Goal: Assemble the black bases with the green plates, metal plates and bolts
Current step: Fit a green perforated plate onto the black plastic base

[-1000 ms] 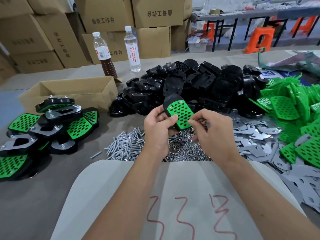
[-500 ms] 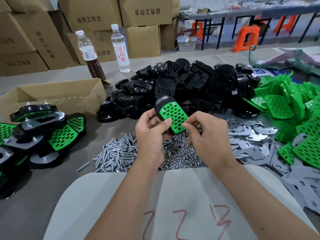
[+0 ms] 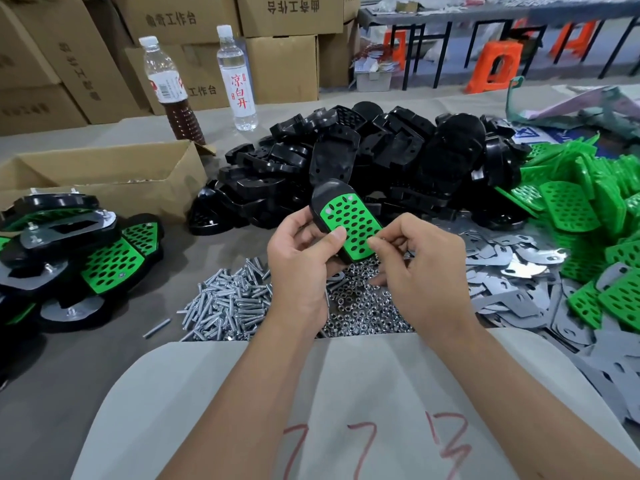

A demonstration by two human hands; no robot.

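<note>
My left hand (image 3: 299,261) grips a black base with a perforated green plate (image 3: 349,220) set in its face, thumb pressed on the plate. My right hand (image 3: 415,268) pinches the lower right edge of the same piece with curled fingers. Under the hands lie a heap of bolts (image 3: 225,306) and a heap of nuts (image 3: 367,310). Behind them rises a pile of loose black bases (image 3: 398,161). Green plates (image 3: 581,202) are heaped at the right, with grey metal plates (image 3: 512,268) in front of them. Finished assemblies (image 3: 76,258) are stacked at the left.
An open cardboard box (image 3: 104,174) stands at the left rear. Two bottles, one with brown liquid (image 3: 173,91) and one clear (image 3: 237,77), stand before stacked cartons (image 3: 284,15). A grey sheet with red marks (image 3: 346,410) covers the near edge. Orange stools (image 3: 495,67) stand beyond.
The view has shifted so everything sits further left in frame. Both hands keep hold of the base with the green plate, and the piece is tilted a little more upright.
</note>
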